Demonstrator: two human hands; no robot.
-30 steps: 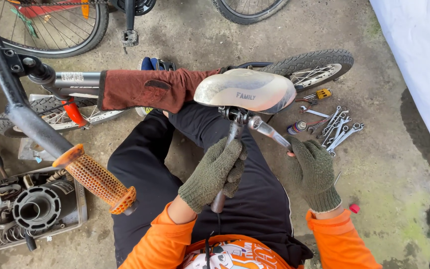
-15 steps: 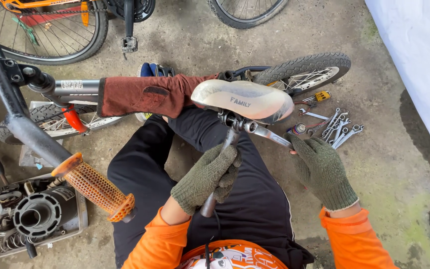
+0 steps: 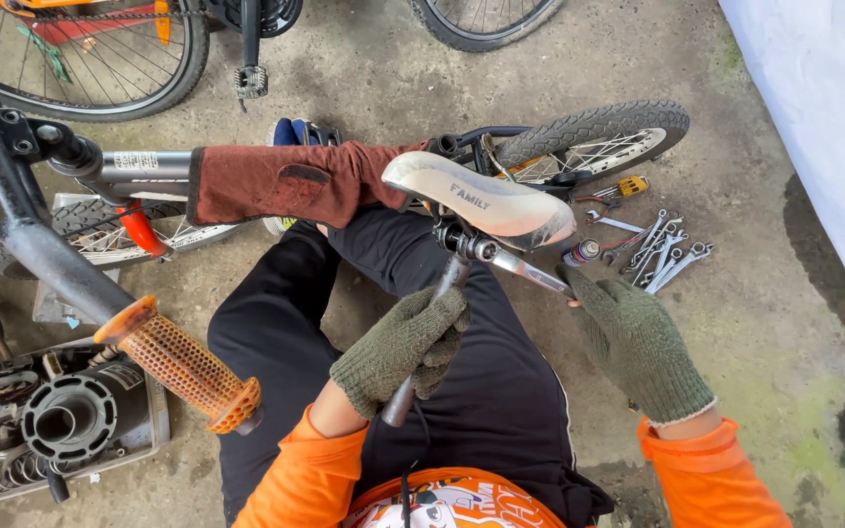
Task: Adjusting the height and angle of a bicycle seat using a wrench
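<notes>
Saddle clamp work on a small bicycle lying over my lap.

Under the worn white saddle (image 3: pixel 486 200) sits the clamp bolt (image 3: pixel 462 240); my left hand (image 3: pixel 403 347), gloved in green, is clamped around a long tool handle (image 3: pixel 422 342) that reaches up to it. My right hand (image 3: pixel 638 342) has its fingers together on the end of a wrench (image 3: pixel 530 272) at the same clamp. Loose spanners (image 3: pixel 662 254) lie on the concrete floor just beyond, near the rear tyre (image 3: pixel 589 127). An orange handlebar grip (image 3: pixel 183 367) juts in at left.
</notes>
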